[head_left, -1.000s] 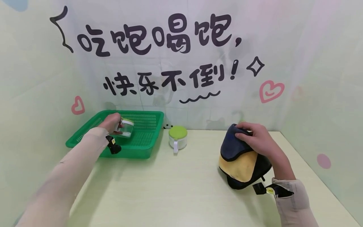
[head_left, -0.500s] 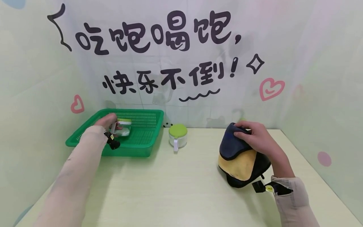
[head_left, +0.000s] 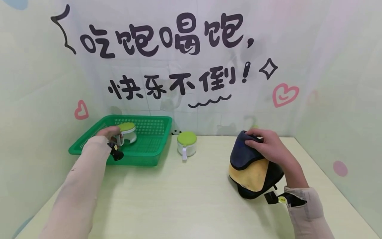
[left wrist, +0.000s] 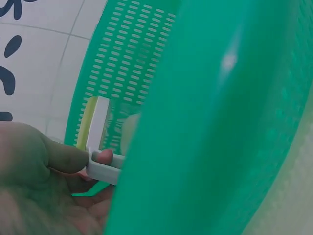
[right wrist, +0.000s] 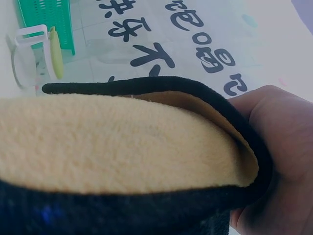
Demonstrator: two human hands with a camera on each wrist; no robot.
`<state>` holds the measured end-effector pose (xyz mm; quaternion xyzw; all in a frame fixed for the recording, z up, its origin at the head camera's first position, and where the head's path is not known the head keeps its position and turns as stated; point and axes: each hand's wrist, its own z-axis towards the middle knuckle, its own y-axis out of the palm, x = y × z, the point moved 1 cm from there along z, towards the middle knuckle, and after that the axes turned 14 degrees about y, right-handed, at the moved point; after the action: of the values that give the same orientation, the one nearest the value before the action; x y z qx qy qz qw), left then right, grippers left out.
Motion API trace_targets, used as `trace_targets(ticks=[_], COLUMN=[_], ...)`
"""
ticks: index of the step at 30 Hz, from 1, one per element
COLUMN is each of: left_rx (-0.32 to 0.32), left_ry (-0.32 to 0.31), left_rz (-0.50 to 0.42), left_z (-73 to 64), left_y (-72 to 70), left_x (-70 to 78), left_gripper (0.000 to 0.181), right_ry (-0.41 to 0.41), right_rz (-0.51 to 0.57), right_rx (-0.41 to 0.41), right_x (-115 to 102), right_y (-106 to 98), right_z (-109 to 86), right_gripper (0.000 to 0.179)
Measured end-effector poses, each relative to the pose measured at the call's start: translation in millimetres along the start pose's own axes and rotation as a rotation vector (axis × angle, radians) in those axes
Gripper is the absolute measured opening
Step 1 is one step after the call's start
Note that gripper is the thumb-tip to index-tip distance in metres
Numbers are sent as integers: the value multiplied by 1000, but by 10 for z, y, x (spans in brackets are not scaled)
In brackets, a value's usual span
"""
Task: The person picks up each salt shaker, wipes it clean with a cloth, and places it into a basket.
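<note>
My left hand (head_left: 109, 131) reaches over the near left side of the green plastic basket (head_left: 134, 163). It grips the white handle (left wrist: 103, 171) of a clear seasoning jar (head_left: 129, 136) with a green lid; in the left wrist view a fingertip pokes through the handle. The jar stands about upright inside the basket, its lower part hidden by the basket wall in that wrist view. On the right, my right hand (head_left: 270, 146) pinches the top of a folded cleaning cloth (head_left: 249, 176), navy on one side and fuzzy yellow on the other. The cloth bulges in a loose heap.
A second green-lidded jar (head_left: 187, 146) with a white handle stands on the pale table (head_left: 179, 199), just right of the basket. Behind the table hangs a white printed backdrop (head_left: 209, 113), with side walls at left and right.
The jar in my left hand has gone from tilted to about upright within the basket, and the hand has shifted a little left. My right hand stays on the cloth.
</note>
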<state>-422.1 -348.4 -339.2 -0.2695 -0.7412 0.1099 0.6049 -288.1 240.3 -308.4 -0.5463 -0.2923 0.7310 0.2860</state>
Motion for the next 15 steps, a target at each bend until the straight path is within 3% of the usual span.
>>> trace_targets(ticks=[6,11,15], left_rx=[27,26,115], left_ry=[14,5,-9], left_rz=[8,86,185], left_z=[-5,-66,-102], left_y=[7,-2,1], left_x=[-25,-54,-47], left_gripper=[48,54,51], right_ry=[13,2,-13], right_rz=[-5,-9,-4], right_rx=[-5,-3,-19], right_x=[-9,-22,-29], right_y=[5,10,41], right_z=[-9,10,16], right_gripper=[26,26,25])
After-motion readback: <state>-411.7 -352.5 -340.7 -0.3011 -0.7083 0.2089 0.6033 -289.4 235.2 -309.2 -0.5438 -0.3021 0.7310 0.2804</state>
